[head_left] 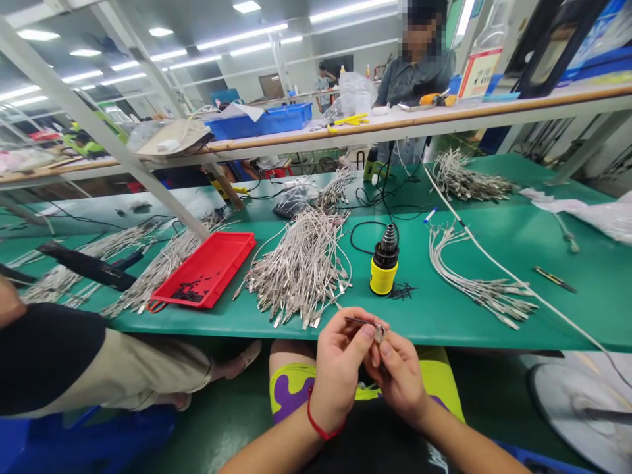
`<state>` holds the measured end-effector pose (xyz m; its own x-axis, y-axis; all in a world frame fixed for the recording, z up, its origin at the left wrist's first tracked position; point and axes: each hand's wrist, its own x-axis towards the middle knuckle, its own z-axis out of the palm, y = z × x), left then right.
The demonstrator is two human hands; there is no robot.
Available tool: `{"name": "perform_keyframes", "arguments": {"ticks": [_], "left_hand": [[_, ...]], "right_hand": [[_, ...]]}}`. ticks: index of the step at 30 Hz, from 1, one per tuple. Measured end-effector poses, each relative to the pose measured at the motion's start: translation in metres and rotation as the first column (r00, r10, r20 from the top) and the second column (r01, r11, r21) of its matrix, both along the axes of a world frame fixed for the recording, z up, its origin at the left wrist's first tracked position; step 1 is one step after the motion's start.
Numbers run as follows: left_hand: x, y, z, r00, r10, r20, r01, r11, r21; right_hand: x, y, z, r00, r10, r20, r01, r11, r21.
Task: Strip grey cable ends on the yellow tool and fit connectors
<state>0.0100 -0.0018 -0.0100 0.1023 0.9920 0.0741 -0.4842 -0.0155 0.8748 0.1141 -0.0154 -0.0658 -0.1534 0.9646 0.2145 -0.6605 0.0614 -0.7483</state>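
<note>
My left hand [340, 368] and right hand [399, 376] are half closed above my lap, their fingertips pinching a small metal connector [379, 334] between them. A thin rod [358, 321] extends from the connector toward my left hand. Beyond, on the green workbench [444, 326], a bundle of metal-tipped leads [301, 270] lies between a red tray [202, 270] and an upright yellow-and-black tool [384, 261]. A co-worker [413, 79] is across the bench.

Two hands [368, 368] were in view — one small metal fitting [379, 334] between them, one red wrist cord [316, 415], one green workbench [429, 316], at least six wire bundles [301, 266], one red tray [205, 270], one yellow-and-black electric screwdriver [384, 260], one blue crate [259, 122] — three other people [409, 82].
</note>
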Motion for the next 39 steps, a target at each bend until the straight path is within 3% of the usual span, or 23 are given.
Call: {"name": "perform_keyframes", "arguments": {"ticks": [16,20,23,25,26,27,28,30,34,39], "left_hand": [[0.001,-0.004,0.001,0.999,0.006,-0.037,-0.007,1.0,-0.009],[0.001,-0.002,-0.005,0.998,-0.015,-0.055,0.018,0.998,0.054],[-0.004,0.006,-0.03,0.989,-0.128,-0.075,0.137,0.981,0.137],[-0.012,0.013,-0.058,0.924,-0.339,-0.175,0.365,0.92,0.142],[-0.018,0.015,-0.074,0.836,-0.475,-0.276,0.518,0.849,0.108],[-0.024,0.016,-0.089,0.664,-0.642,-0.385,0.711,0.701,0.056],[-0.031,0.015,-0.104,0.568,-0.704,-0.425,0.784,0.62,0.02],[-0.045,0.011,-0.131,0.46,-0.75,-0.476,0.829,0.555,-0.073],[-0.068,-0.004,-0.164,0.543,-0.675,-0.501,0.696,0.695,-0.181],[-0.086,-0.001,-0.185,0.612,-0.595,-0.521,0.582,0.785,-0.211]], "right_hand": [[0.003,-0.003,-0.001,1.0,0.014,-0.006,-0.014,1.0,-0.02],[0.003,-0.001,0.004,0.999,0.012,-0.048,-0.013,0.999,-0.038],[0.006,0.005,0.013,0.997,-0.025,-0.076,0.021,0.999,-0.045],[0.01,0.011,0.022,0.992,-0.062,-0.106,0.057,0.997,-0.052],[0.013,0.014,0.027,0.989,-0.078,-0.122,0.072,0.996,-0.059],[0.017,0.018,0.033,0.987,-0.09,-0.135,0.081,0.994,-0.067],[0.021,0.022,0.038,0.985,-0.098,-0.145,0.088,0.993,-0.077],[0.029,0.031,0.049,0.982,-0.112,-0.155,0.096,0.99,-0.105],[0.043,0.053,0.063,0.97,-0.167,-0.175,0.14,0.978,-0.154],[0.047,0.087,0.065,0.961,-0.219,-0.171,0.18,0.96,-0.215]]}}
